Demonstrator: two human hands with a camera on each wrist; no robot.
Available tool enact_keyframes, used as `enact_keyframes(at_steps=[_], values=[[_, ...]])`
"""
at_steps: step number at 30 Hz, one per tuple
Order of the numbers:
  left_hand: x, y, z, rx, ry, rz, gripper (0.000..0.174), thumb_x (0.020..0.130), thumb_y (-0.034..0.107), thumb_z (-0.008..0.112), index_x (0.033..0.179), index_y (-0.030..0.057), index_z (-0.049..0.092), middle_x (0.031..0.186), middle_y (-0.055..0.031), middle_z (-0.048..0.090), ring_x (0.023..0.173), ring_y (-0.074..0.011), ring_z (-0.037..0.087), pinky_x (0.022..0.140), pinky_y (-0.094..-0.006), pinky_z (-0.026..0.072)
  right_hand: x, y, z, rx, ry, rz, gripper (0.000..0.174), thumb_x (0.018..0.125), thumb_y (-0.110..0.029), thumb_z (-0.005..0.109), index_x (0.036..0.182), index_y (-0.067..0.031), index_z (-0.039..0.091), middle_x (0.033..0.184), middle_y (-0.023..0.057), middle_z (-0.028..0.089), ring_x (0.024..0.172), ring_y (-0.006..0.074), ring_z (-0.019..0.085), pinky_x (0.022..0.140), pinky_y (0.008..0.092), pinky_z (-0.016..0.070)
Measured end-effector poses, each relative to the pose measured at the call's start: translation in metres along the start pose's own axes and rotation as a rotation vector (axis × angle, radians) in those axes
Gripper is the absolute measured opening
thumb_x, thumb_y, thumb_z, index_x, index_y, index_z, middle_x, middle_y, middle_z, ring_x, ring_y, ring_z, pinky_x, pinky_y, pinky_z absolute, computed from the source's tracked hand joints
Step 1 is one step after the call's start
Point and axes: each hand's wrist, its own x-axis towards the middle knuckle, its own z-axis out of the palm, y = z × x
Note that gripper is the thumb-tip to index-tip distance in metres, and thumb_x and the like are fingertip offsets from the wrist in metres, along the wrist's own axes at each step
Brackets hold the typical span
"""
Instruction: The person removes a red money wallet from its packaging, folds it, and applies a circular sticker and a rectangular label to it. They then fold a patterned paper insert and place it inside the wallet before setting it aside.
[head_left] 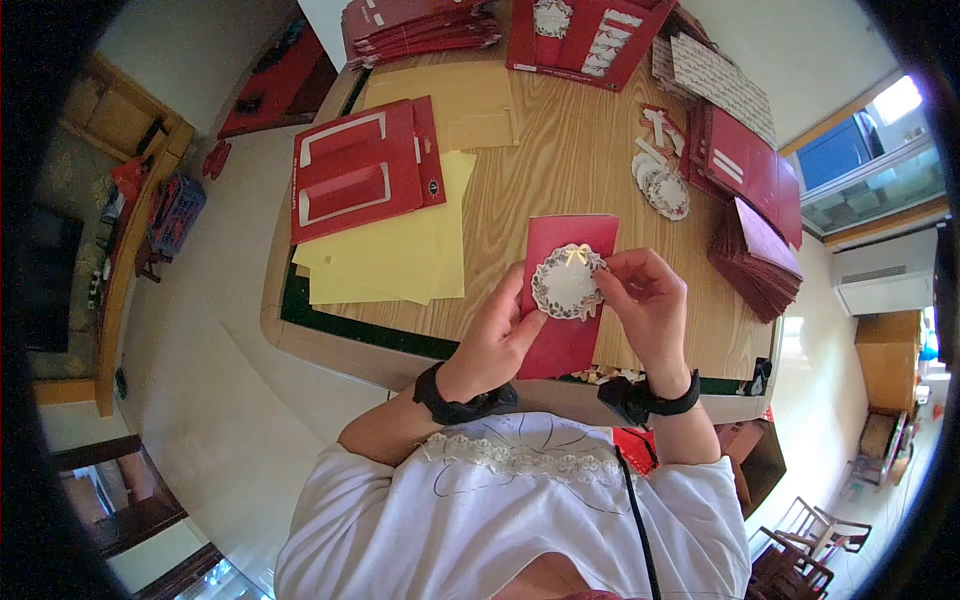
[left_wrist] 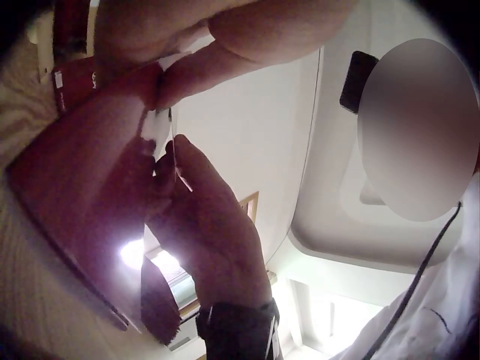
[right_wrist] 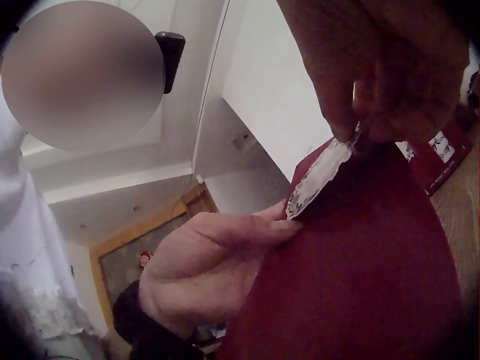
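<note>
A red folded card (head_left: 560, 350) is held up over the near side of the table, gripped along its left edge by my left hand (head_left: 492, 335). Against its front lies a round white paper cutout (head_left: 568, 285) with a scalloped wreath border and a small gold bow (head_left: 577, 255) at the top. My left thumb touches the cutout's lower left edge. Thumb and fingertips of my right hand (head_left: 648, 300) pinch its right edge. In the right wrist view the cutout (right_wrist: 322, 176) appears nearly edge-on, tilted out from the card's face.
Red window-cut sheets (head_left: 345, 165) lie on yellow paper (head_left: 400, 265) at the left. Several round cutouts (head_left: 665, 190) lie right of centre, near stacked red cards (head_left: 750, 165) and a fanned pile (head_left: 755, 260). A red display sheet (head_left: 590, 40) and another red stack (head_left: 420, 30) are at the back.
</note>
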Motion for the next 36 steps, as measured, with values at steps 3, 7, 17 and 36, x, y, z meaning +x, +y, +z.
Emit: enact_keyframes(at_steps=[3,7,17,36], values=[[0.002,0.001,-0.001,0.000,0.003,0.001,0.052,0.085,-0.013,0.038,0.133,0.0014,0.025,0.126,-0.0106,0.043,0.116,-0.0161,0.045,0.097,-0.0293,0.0371,-0.001,0.001,-0.003,0.102,-0.029,0.035,0.008,0.082,-0.002,0.063,0.088,0.0009,0.059,0.080,0.0018,0.063,0.072,0.0060,0.058,0.062,0.0197,0.0474],[0.002,0.003,0.000,-0.011,0.000,-0.001,0.054,0.084,-0.014,0.039,0.134,0.0017,0.024,0.126,-0.0105,0.043,0.117,-0.0164,0.044,0.097,-0.0294,0.0365,-0.001,0.003,-0.004,0.175,-0.056,0.045,0.009,0.081,-0.001,0.064,0.089,0.0003,0.059,0.080,0.0015,0.062,0.072,0.0060,0.058,0.061,0.0193,0.0467],[-0.001,0.004,0.000,0.021,0.016,-0.026,0.056,0.081,-0.014,0.040,0.133,0.0003,0.026,0.125,-0.0106,0.044,0.116,-0.0154,0.044,0.096,-0.0277,0.0370,0.000,0.008,0.002,0.069,-0.005,0.017,0.009,0.081,-0.002,0.065,0.088,-0.0001,0.059,0.078,0.0016,0.062,0.070,0.0054,0.057,0.060,0.0194,0.0463],[0.026,0.058,-0.011,0.099,-0.096,-0.186,0.039,0.081,0.011,0.064,0.114,-0.0036,0.050,0.104,-0.0079,0.061,0.093,-0.0127,0.057,0.081,-0.0270,0.0463,0.012,-0.017,-0.004,0.225,-0.260,0.038,0.018,0.082,-0.005,0.064,0.097,-0.0007,0.055,0.083,0.0006,0.060,0.072,0.0037,0.053,0.061,0.0189,0.0438]])
